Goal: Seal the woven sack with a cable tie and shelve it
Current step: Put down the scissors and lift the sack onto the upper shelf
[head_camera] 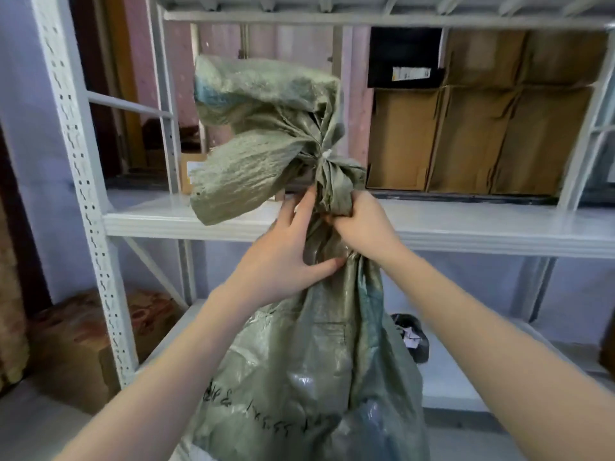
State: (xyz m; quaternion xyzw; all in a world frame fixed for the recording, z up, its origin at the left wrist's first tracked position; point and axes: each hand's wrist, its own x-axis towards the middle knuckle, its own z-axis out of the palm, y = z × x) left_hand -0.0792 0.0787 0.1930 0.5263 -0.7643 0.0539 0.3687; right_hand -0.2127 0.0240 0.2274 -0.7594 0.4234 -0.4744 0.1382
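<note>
- Both bare forearms reach up and forward from the lower corners of the view and converge at the centre, sleeves not visible.
- The left hand lies with its back toward the camera, fingers spread and pointing up and right, pressed flat against the gathered neck of the grey-green woven plastic sack; its thumb stretches right across the fabric lower down.
- The right hand is curled into a fist around the same neck, just above and to the right of the left thumb, knuckles facing left, wrist bent slightly.
- The two hands sit just beside each other, nearly touching.
- The right forearm runs down to the lower right, the left forearm to the lower left.
</note>
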